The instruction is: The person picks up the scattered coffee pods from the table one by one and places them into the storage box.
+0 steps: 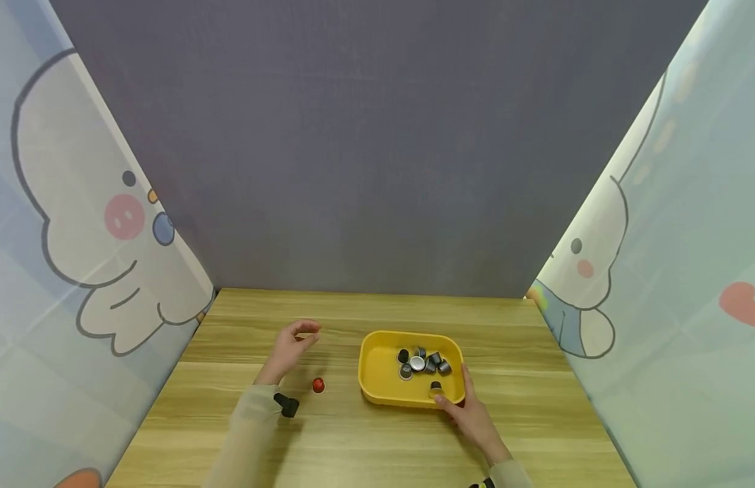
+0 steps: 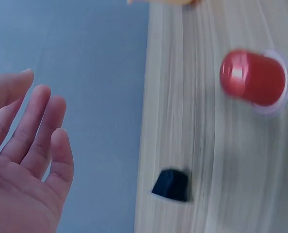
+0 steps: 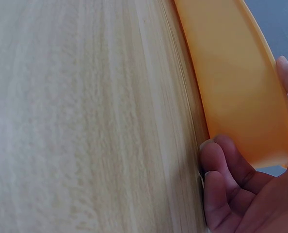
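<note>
My left hand (image 1: 289, 347) hovers over the table to the left of a yellow bin (image 1: 380, 373), fingers loosely bent with nothing between them. Just below and right of it in the head view is a red coffee capsule (image 1: 318, 385). The left wrist view shows that red capsule beside a dark capsule (image 2: 171, 185) on the wood. With my right hand (image 1: 473, 417) I grip the bin's near right corner, thumb at the rim and fingers along the outer wall. Inside the bin lie several dark capsules (image 1: 405, 371) and one with its silver lid (image 1: 417, 364) facing up.
A wood-grain table (image 1: 335, 447) carries everything. Behind it rises a plain grey wall (image 1: 365, 169). Cartoon-printed panels stand on both sides, one left (image 1: 170, 291) and one right (image 1: 658, 271). Another dark capsule (image 1: 436, 385) sits in the bin near my right thumb.
</note>
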`<state>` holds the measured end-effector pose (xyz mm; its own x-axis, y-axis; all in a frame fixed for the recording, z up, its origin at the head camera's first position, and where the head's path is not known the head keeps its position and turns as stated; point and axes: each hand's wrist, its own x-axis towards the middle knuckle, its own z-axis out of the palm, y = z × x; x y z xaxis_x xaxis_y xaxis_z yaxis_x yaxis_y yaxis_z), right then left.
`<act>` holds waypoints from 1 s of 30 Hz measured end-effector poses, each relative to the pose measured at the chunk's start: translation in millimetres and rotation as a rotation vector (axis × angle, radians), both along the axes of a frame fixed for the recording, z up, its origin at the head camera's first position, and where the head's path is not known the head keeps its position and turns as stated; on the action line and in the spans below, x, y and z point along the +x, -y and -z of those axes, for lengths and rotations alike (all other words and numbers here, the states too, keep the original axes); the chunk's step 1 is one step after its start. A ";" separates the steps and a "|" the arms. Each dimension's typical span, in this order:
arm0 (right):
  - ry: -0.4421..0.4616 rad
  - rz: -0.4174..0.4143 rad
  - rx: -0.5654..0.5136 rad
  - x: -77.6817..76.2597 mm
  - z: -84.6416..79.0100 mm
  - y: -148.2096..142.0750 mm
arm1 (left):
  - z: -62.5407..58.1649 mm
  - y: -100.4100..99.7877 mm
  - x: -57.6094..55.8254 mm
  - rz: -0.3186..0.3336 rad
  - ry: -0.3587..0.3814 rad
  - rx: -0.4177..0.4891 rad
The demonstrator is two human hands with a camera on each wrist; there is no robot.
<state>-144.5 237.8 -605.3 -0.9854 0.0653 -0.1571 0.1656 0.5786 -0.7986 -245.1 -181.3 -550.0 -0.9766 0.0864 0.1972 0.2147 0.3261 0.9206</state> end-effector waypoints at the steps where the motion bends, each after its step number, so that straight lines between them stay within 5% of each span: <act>1: -0.002 0.001 0.002 -0.3 -0.5 -0.2 | 0.1 4.3 -0.4 -0.012 0.005 0.001; 8: 0.000 -0.001 0.001 -3.1 -2.4 -0.1 | 4.4 24.8 0.2 -0.064 0.052 -0.017; 21: 0.016 0.003 0.005 -1.5 -4.7 1.0 | 44.9 38.6 -3.6 -0.125 0.131 -0.039; 30: 0.013 0.006 -0.004 0.5 -3.4 1.5 | 56.8 40.8 -8.0 -0.141 0.129 -0.024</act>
<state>-144.0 236.2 -601.9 -0.9828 0.0708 -0.1705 0.1799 0.5743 -0.7987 -253.1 -222.1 -606.8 -0.9964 -0.0502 0.0686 0.0455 0.3666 0.9293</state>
